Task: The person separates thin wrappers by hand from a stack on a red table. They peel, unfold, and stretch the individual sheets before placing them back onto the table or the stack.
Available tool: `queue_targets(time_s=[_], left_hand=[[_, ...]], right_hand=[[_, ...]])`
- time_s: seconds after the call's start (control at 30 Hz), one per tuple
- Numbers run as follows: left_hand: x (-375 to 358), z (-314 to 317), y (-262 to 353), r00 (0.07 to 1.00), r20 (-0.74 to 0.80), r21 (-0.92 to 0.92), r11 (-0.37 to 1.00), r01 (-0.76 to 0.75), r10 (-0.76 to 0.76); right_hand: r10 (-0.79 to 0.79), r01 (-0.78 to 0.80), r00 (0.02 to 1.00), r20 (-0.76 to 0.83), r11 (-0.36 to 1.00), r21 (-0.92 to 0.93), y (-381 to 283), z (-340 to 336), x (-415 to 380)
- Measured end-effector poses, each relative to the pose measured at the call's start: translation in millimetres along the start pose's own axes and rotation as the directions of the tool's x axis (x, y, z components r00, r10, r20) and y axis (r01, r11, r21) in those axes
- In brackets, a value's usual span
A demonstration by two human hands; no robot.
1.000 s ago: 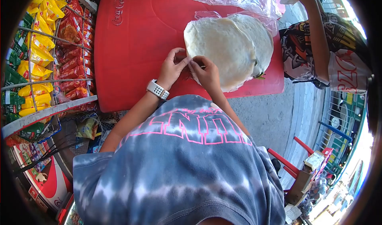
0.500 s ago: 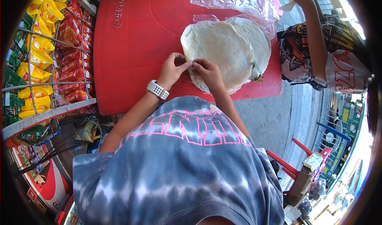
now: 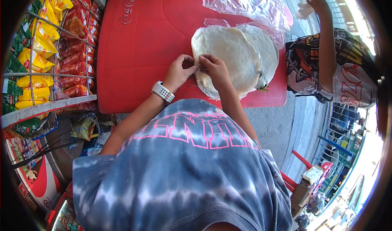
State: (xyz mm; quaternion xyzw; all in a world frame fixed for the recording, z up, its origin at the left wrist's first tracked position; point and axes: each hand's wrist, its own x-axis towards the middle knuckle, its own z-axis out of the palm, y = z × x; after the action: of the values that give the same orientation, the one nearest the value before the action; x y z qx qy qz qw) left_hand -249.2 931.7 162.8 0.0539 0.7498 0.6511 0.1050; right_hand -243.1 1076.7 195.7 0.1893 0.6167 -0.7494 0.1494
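Two thin, round, pale sheets (image 3: 232,59) overlap on a red table (image 3: 139,55), with clear plastic partly beneath them. My left hand (image 3: 179,72), with a white watch on its wrist, pinches at the left edge of the front sheet. Right beside it my right hand (image 3: 214,69) has its fingers closed on the same edge. The two hands' fingertips nearly touch. A bit of green leaf (image 3: 263,87) pokes out at the right, between the sheets.
Crumpled clear plastic (image 3: 245,4) lies at the table's back. Racks of yellow and red snack packs (image 3: 75,55) stand at the left. Another person (image 3: 351,67) is at the right, one hand raised with something whitish. A red chair part (image 3: 301,158) and boxes are lower right.
The view has shifted slightly, and the table and sheets appear a little differently placed. Both my hands keep pinching the sheet's edge. The other person's raised hand has moved and its fingers look more spread.
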Motion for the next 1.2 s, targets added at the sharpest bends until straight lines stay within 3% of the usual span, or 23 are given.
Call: queue_targets(time_s=[0.13, 0.33, 0.43, 0.5, 0.6, 0.7, 0.8, 0.9, 1.0, 1.1, 1.2], left_hand=[[3, -2, 4, 0.999, -0.016, -0.041, 0.998, 0.043, -0.044], [5, 0, 4, 1.0, -0.01, -0.034, 0.999, -0.009, 0.009], [5, -1, 6, 0.998, 0.004, -0.106, 0.992, 0.068, -0.068], [5, -3, 9, 0.987, 0.019, -0.197, 0.967, 0.162, -0.161], [7, -6, 7, 0.989, 0.014, -0.214, 0.966, 0.145, -0.145], [10, -8, 13, 0.996, 0.016, -0.12, 0.988, 0.093, -0.092], [12, -8, 13, 0.997, 0.015, -0.153, 0.985, 0.083, -0.081], [13, -9, 11, 0.998, 0.037, -0.005, 0.999, 0.051, -0.051], [14, -9, 15, 0.994, 0.049, -0.023, 0.995, 0.098, -0.097], [13, -9, 13, 0.98, 0.073, -0.182, 0.964, 0.193, -0.183], [13, -9, 9, 0.982, 0.074, -0.22, 0.957, 0.189, -0.177]], right_hand=[[-0.003, 0.003, 1.0, 0.003, 1.0, 0.031, 0, 3, -2], [0.015, -0.002, 0.998, 0.057, 0.975, -0.222, -10, 6, -2], [-0.001, 0.001, 1.0, 0.028, 1.0, -0.005, -9, 8, -3], [-0.001, 0.002, 0.999, 0.038, 1.0, -0.014, -6, 5, -2], [-0.022, 0.024, 1.0, 0.023, 0.996, -0.086, -2, 6, -1], [-0.048, 0.05, 0.999, 0.015, 0.988, -0.143, 0, 6, -1], [-0.069, 0.072, 0.997, 0.023, 0.987, -0.146, 0, 5, -1], [-0.072, 0.075, 0.997, 0.023, 0.986, -0.149, 1, 3, -1], [-0.063, 0.062, 0.998, -0.001, 0.989, -0.133, 2, 3, -2], [-0.063, 0.061, 0.998, -0.016, 0.992, -0.115, 2, 4, -2], [-0.062, 0.057, 0.996, -0.062, 0.995, -0.084, 1, 7, -3]])
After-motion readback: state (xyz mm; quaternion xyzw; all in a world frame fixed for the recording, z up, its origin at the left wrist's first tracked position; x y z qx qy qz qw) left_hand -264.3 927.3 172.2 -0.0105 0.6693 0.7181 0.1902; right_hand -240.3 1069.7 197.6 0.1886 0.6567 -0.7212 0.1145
